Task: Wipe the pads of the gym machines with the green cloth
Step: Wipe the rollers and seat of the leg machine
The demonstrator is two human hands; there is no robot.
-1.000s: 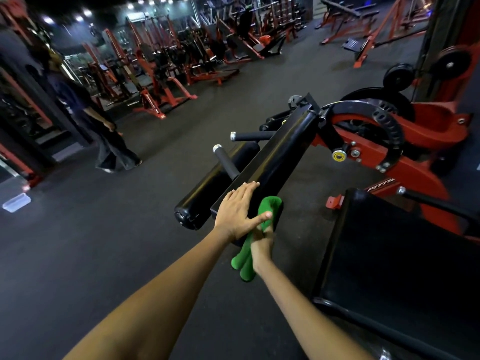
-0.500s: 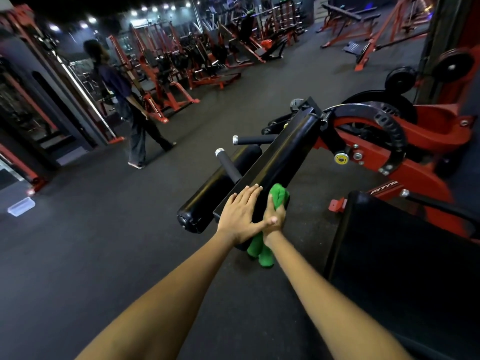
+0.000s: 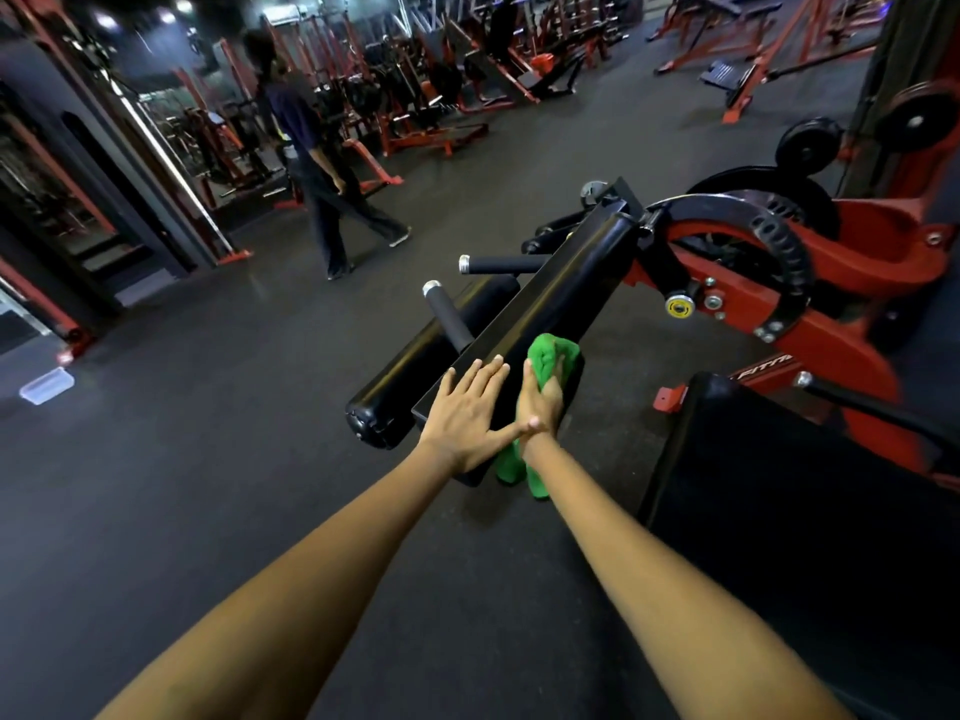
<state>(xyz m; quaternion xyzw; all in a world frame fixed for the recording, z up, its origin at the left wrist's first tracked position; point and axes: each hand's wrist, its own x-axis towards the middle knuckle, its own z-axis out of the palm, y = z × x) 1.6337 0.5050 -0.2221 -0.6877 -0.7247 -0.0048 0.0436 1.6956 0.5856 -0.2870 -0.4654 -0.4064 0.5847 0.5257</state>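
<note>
— While the left hand (image 3: pixel 470 410) lies flat on the near end of the long black pad (image 3: pixel 550 309), fingers straight and slightly spread, where is the cloth?

— The green cloth (image 3: pixel 551 356) is bunched under the right hand (image 3: pixel 540 402), whose fingers curl round it against the pad's side; its tail hangs below the wrist.

— And nearby?

— A black roller (image 3: pixel 415 371) lies just left of the pad, a red machine frame (image 3: pixel 779 314) to the right, and a person (image 3: pixel 322 184) walks across the dark floor (image 3: pixel 182 459).

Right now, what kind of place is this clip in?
A commercial gym, most likely: rows of red-framed weight machines across a dark floor, black weight plates on pegs, and a padded machine bar being wiped.
</note>
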